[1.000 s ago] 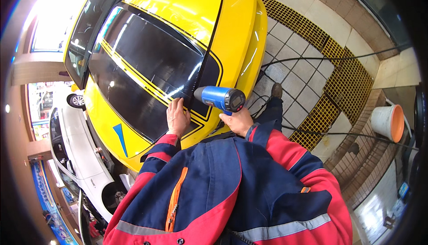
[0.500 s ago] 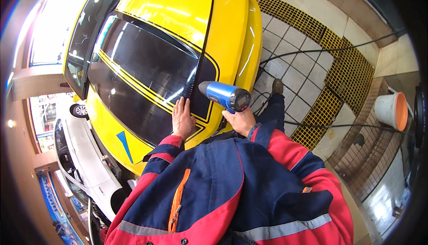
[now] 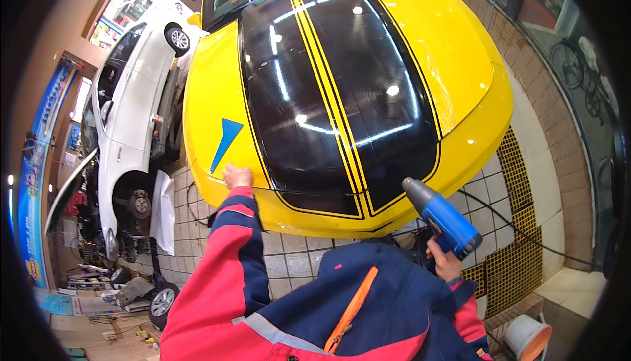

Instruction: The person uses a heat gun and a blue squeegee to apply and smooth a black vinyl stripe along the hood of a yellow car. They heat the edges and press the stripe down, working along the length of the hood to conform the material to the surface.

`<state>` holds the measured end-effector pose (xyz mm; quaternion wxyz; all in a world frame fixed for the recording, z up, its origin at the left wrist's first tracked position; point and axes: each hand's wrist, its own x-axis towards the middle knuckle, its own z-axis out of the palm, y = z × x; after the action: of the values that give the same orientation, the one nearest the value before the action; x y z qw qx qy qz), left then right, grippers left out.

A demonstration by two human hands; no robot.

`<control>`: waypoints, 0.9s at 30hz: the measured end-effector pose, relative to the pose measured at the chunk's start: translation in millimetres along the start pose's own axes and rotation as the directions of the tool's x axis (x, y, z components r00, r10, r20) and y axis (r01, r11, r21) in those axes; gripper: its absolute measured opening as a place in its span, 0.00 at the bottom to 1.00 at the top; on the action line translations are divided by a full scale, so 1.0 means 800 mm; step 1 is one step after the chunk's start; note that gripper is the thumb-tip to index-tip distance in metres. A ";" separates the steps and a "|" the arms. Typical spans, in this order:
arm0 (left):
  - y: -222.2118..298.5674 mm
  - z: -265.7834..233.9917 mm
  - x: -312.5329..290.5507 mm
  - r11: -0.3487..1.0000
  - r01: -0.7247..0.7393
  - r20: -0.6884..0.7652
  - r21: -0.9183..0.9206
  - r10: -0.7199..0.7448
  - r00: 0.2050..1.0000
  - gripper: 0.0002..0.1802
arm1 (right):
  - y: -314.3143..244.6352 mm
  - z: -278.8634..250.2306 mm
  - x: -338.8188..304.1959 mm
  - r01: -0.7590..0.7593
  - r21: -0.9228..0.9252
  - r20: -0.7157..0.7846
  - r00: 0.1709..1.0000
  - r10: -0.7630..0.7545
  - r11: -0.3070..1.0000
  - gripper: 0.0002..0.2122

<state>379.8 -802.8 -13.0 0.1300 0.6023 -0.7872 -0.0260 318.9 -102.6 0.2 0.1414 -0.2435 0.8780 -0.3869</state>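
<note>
My right hand (image 3: 446,260) is wrapped round the handle of a blue heat gun (image 3: 449,224). The gun's dark nozzle points up and left, by the front right corner of the yellow car's hood (image 3: 210,98). Wide black film (image 3: 299,85) with yellow pinstripes covers the hood's middle. On the bare yellow paint at the left lies a flat, tapered blue squeegee (image 3: 227,143). My left hand (image 3: 238,176) is over the hood's front left, just right of the squeegee's narrow tip. Its fingers are loosely bent, with nothing visible in them.
Left of the yellow car stands a white car (image 3: 128,111) with a front wheel off. A loose wheel (image 3: 162,302) lies near it on the floor. At the right are a yellow floor grating (image 3: 522,229), a black cable (image 3: 519,231) and a white-and-orange bucket (image 3: 528,336).
My view has swung left. My left hand has left the black film and moved to beside the blue squeegee. The heat gun, still in my right hand, has moved away from the film toward the hood's front edge.
</note>
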 end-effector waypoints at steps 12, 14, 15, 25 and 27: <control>-0.086 0.107 0.228 0.950 -0.262 0.093 0.170 0.249 0.964 0.37 | -0.102 -0.046 0.039 -0.568 0.590 0.124 0.766 0.631 0.573 0.14; -0.089 0.116 0.257 0.940 -0.307 0.172 0.149 0.281 0.944 0.39 | -0.118 -0.046 0.052 -0.584 0.552 0.111 0.759 0.642 0.596 0.12; -0.089 0.121 0.265 0.932 -0.335 0.173 0.139 0.310 0.935 0.38 | -0.125 -0.047 0.058 -0.599 0.531 0.118 0.753 0.647 0.600 0.12; -0.122 0.084 0.290 0.882 -0.470 0.288 0.007 0.449 0.846 0.31 | -0.129 -0.024 0.105 -0.627 0.549 0.107 0.708 0.698 0.552 0.11; -0.137 0.084 0.282 0.943 -0.308 0.289 -0.126 0.331 0.898 0.34 | -0.125 -0.019 0.110 -0.592 0.576 0.069 0.722 0.689 0.563 0.13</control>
<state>412.5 -1056.2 -60.4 0.0322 0.4481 -0.8843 -0.1274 269.7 -199.0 80.2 0.2647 0.1782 0.7597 -0.5666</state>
